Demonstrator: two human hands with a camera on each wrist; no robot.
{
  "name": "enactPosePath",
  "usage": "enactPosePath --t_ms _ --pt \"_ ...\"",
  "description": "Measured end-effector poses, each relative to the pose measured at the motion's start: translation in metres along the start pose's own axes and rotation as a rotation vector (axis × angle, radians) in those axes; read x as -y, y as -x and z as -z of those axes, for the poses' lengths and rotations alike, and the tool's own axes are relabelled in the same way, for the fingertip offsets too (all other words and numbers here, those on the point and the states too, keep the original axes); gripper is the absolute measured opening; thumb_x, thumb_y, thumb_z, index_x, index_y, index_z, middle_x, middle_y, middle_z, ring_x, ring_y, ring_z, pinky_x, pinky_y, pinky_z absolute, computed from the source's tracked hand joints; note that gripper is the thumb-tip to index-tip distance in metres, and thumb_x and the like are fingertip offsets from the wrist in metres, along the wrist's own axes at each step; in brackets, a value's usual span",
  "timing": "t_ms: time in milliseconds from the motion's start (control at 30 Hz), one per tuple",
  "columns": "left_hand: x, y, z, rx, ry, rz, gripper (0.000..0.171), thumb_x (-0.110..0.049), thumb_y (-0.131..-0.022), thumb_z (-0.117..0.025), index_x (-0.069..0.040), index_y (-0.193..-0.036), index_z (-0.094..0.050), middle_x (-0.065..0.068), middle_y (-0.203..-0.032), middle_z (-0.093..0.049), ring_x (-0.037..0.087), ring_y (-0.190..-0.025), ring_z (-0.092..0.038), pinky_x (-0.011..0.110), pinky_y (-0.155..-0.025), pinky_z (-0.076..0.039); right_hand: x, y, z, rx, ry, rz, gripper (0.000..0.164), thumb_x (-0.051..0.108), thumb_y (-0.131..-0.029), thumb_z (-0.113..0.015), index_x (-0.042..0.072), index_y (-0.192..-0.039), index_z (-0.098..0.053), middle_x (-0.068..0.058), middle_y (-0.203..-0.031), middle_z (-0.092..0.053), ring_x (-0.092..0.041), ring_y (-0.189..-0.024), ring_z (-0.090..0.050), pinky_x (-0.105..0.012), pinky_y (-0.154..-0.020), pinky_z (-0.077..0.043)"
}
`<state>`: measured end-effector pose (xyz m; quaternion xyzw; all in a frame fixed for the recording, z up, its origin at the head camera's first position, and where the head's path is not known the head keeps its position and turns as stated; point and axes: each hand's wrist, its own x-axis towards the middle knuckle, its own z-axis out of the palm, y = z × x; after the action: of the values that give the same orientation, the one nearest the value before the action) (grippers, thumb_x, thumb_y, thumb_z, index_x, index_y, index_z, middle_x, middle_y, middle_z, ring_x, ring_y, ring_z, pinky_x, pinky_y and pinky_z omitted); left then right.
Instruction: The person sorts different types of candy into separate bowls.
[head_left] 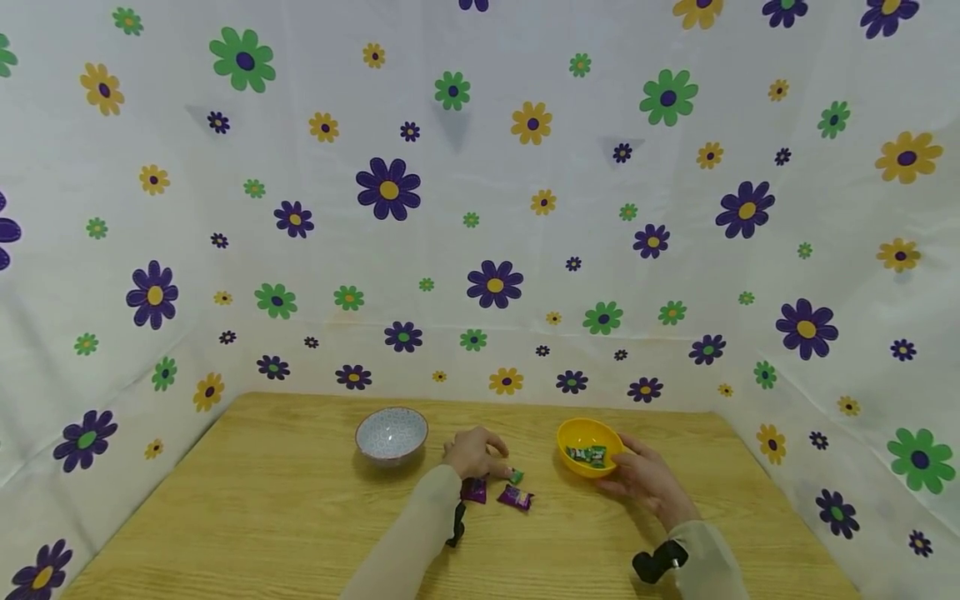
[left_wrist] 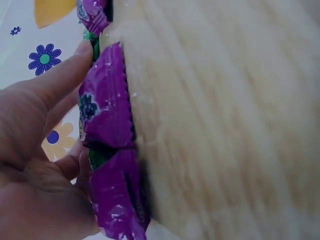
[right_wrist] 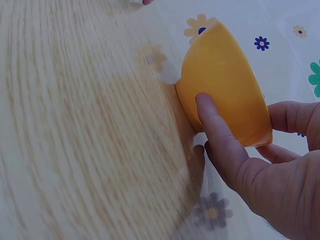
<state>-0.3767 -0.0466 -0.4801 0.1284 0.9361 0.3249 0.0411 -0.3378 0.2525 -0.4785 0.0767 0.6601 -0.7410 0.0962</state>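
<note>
My right hand holds the yellow bowl by its right side, with the thumb along the outer wall and fingers at the rim. Several green-wrapped candies lie inside that bowl. My left hand is low over the table, its thumb right at a small green-wrapped candy, while the index finger arches above, apart from the thumb. Close by lie a purple-wrapped candy and another purple candy partly covered by the wrist. In the left wrist view, purple wrappers hide part of the fingers.
A speckled grey-white bowl with a reddish rim stands left of my left hand. The wooden table meets a flower-printed cloth at the back and both sides. Each wrist wears a black strap.
</note>
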Motion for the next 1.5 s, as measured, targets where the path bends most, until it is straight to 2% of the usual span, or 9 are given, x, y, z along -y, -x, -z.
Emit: enactPosePath --t_ms 133,333,467,600,733,833,1000,1300,1500 --pt "0.004 -0.007 0.002 0.021 0.015 -0.011 0.008 -0.027 -0.080 -0.082 -0.022 -0.087 -0.079 0.003 -0.110 -0.071 0.034 -0.111 -0.056 0.061 -0.098 -0.029 0.002 -0.002 -0.001 0.011 0.005 0.006 0.060 0.002 -0.101 -0.040 0.007 -0.156 -0.018 -0.031 -0.154 -0.026 -0.048 -0.135 -0.039 -0.048 -0.092 -0.053" --pt "0.006 -0.006 0.006 0.070 0.050 -0.040 0.006 -0.024 -0.082 -0.079 -0.021 -0.088 -0.080 0.004 -0.111 -0.072 0.033 -0.114 -0.058 0.069 -0.106 -0.023 0.002 -0.001 -0.001 0.012 0.010 0.003 0.061 0.002 -0.100 -0.038 0.006 -0.157 -0.015 -0.031 -0.155 -0.024 -0.049 -0.137 -0.035 -0.049 -0.093 -0.052" --pt "0.006 0.000 0.005 0.102 0.073 -0.045 0.008 -0.021 -0.083 -0.079 -0.018 -0.090 -0.080 0.002 -0.096 -0.072 0.024 -0.094 -0.061 0.068 -0.105 -0.026 0.000 0.001 0.000 0.012 0.019 -0.006 0.061 0.002 -0.101 -0.038 0.005 -0.157 -0.014 -0.032 -0.154 -0.024 -0.049 -0.137 -0.036 -0.050 -0.093 -0.052" --pt "0.005 0.001 0.003 0.098 0.072 -0.053 0.007 -0.018 -0.081 -0.081 -0.016 -0.087 -0.080 -0.002 -0.080 -0.067 0.017 -0.077 -0.053 0.066 -0.102 -0.030 -0.001 0.003 0.001 0.015 0.026 0.000 0.060 0.002 -0.101 -0.037 0.005 -0.157 -0.014 -0.031 -0.155 -0.024 -0.050 -0.137 -0.035 -0.049 -0.093 -0.052" --pt "0.004 -0.001 0.001 0.088 0.014 -0.083 0.005 -0.018 -0.080 -0.081 -0.016 -0.080 -0.077 -0.005 -0.081 -0.067 0.018 -0.083 -0.055 0.067 -0.101 -0.032 -0.001 0.003 0.001 0.012 0.014 0.008 0.059 0.003 -0.101 -0.036 0.006 -0.157 -0.016 -0.031 -0.155 -0.024 -0.048 -0.137 -0.036 -0.049 -0.093 -0.052" --pt "0.003 -0.001 0.001 0.089 -0.027 -0.093 0.008 -0.019 -0.081 -0.081 -0.016 -0.076 -0.075 -0.005 -0.082 -0.069 0.024 -0.092 -0.058 0.065 -0.101 -0.034 -0.001 0.003 0.000 0.023 0.011 0.013 0.058 0.002 -0.101 -0.036 0.005 -0.156 -0.017 -0.031 -0.155 -0.024 -0.048 -0.137 -0.036 -0.050 -0.094 -0.052" --pt "0.002 0.002 0.003 0.093 -0.041 -0.084 0.011 -0.019 -0.080 -0.081 -0.015 -0.074 -0.074 -0.004 -0.082 -0.070 0.032 -0.102 -0.058 0.064 -0.101 -0.031 -0.002 0.003 -0.004 0.036 0.007 0.008 0.058 0.002 -0.101 -0.037 0.005 -0.156 -0.018 -0.031 -0.155 -0.024 -0.049 -0.137 -0.036 -0.050 -0.093 -0.052" --pt "0.002 0.001 0.002 0.101 -0.101 -0.148 0.012 -0.021 -0.083 -0.079 -0.014 -0.075 -0.073 -0.005 -0.079 -0.069 0.019 -0.084 -0.057 0.049 -0.088 -0.034 -0.001 0.007 -0.003 0.054 -0.038 0.007 0.060 0.001 -0.101 -0.036 0.005 -0.157 -0.014 -0.032 -0.155 -0.022 -0.050 -0.139 -0.032 -0.051 -0.094 -0.051" --pt "0.002 -0.004 -0.004 0.096 -0.036 -0.165 0.015 -0.021 -0.084 -0.078 -0.015 -0.072 -0.072 -0.007 -0.073 -0.067 0.016 -0.079 -0.056 0.056 -0.096 -0.032 -0.001 0.005 -0.003 0.045 -0.037 0.003 0.061 0.002 -0.102 -0.037 0.006 -0.157 -0.013 -0.031 -0.156 -0.022 -0.049 -0.139 -0.032 -0.051 -0.094 -0.051"
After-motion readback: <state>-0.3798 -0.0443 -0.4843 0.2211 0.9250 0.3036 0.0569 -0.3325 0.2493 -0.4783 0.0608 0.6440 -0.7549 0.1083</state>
